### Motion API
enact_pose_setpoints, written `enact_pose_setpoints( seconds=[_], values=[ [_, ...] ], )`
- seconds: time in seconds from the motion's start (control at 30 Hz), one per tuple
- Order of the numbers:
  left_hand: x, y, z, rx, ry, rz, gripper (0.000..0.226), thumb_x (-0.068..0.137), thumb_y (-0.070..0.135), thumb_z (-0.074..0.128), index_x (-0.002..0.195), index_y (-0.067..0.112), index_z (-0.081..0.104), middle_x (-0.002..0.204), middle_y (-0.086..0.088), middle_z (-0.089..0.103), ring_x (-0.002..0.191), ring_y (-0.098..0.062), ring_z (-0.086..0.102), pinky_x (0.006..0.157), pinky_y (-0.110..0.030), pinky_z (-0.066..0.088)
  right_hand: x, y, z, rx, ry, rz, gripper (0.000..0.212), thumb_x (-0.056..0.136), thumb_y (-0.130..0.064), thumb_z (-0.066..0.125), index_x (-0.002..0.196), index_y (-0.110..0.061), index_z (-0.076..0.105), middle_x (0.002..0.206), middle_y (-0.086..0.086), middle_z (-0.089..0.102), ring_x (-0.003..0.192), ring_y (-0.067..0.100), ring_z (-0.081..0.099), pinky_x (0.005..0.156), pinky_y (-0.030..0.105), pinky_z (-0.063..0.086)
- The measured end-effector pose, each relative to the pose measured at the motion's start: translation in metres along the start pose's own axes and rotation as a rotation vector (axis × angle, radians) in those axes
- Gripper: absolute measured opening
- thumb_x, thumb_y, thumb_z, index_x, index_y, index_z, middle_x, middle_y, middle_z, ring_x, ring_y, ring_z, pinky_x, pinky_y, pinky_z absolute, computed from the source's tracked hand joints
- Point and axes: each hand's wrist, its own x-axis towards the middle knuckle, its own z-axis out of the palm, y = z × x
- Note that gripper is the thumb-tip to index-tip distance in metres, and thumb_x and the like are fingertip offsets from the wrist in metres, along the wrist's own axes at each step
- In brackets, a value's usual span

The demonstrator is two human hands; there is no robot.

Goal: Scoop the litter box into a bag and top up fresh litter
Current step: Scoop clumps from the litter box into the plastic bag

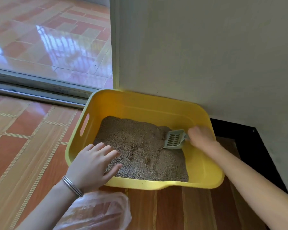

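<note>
Hiding the scoop (174,139) handle, blurred right hand (201,136) grips it; left hand (93,165) lies flat on litter box (140,106) rim

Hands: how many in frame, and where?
2. The left hand rests across the near-left rim of the yellow plastic litter box, fingers spread over the brown litter. The right hand grips the pale green slotted scoop at the box's right side. None seem hidden.

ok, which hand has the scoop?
The right hand, gripping the pale green slotted plastic scoop at its handle; the left hand rests flat on the yellow plastic litter box rim.
</note>
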Motion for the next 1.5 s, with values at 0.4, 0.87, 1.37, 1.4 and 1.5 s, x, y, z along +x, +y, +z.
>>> enact_pose_setpoints(
  seconds=[0.4,0.87,1.37,1.4,1.5],
  values=[
    [-0.002,0.001,-0.003,-0.004,-0.034,-0.044,0.040,0.090,0.053,0.037,0.090,0.026,0.067,0.080,0.011,0.063,0.071,-0.013,0.059,0.056,-0.028,0.046,0.056,-0.021,0.019,0.356,-0.022,-0.320,0.030,0.089,-0.022,0.058,0.119,-0.022,0.060,0.132,0.006,0.050,0.123,0.025,0.042,0.105,0.044,0.034],
    [-0.005,0.000,-0.006,0.011,-0.033,-0.074,0.036,0.088,0.049,0.040,0.085,0.025,0.068,0.075,0.011,0.063,0.068,-0.014,0.059,0.055,-0.028,0.044,0.037,-0.018,0.019,0.191,0.024,-0.477,0.028,0.086,-0.034,0.056,0.114,-0.035,0.060,0.128,-0.004,0.053,0.129,0.024,0.035,0.112,0.047,0.018],
    [-0.022,-0.012,-0.006,0.058,-0.001,-0.179,0.030,0.085,0.044,0.042,0.072,0.027,0.064,0.066,0.011,0.060,0.062,-0.016,0.057,0.061,-0.033,0.045,0.023,-0.096,0.027,0.501,0.089,-0.475,0.035,0.083,-0.028,0.066,0.117,-0.026,0.060,0.111,-0.006,0.061,0.106,0.017,0.047,0.088,0.037,0.029],
    [-0.022,-0.011,-0.006,0.056,0.002,-0.179,0.030,0.084,0.043,0.042,0.071,0.028,0.064,0.066,0.011,0.060,0.061,-0.015,0.057,0.061,-0.033,0.046,0.022,-0.101,0.028,0.532,0.081,-0.467,0.033,0.083,-0.028,0.066,0.115,-0.026,0.060,0.112,-0.006,0.061,0.107,0.017,0.047,0.089,0.037,0.029],
    [-0.022,-0.011,-0.006,0.057,-0.009,-0.186,0.031,0.085,0.043,0.042,0.071,0.028,0.064,0.066,0.011,0.061,0.062,-0.015,0.058,0.063,-0.032,0.046,0.019,-0.110,0.031,0.639,0.048,-0.432,0.030,0.082,-0.026,0.068,0.111,-0.025,0.061,0.111,-0.005,0.062,0.108,0.018,0.047,0.091,0.038,0.029]
  ],
)
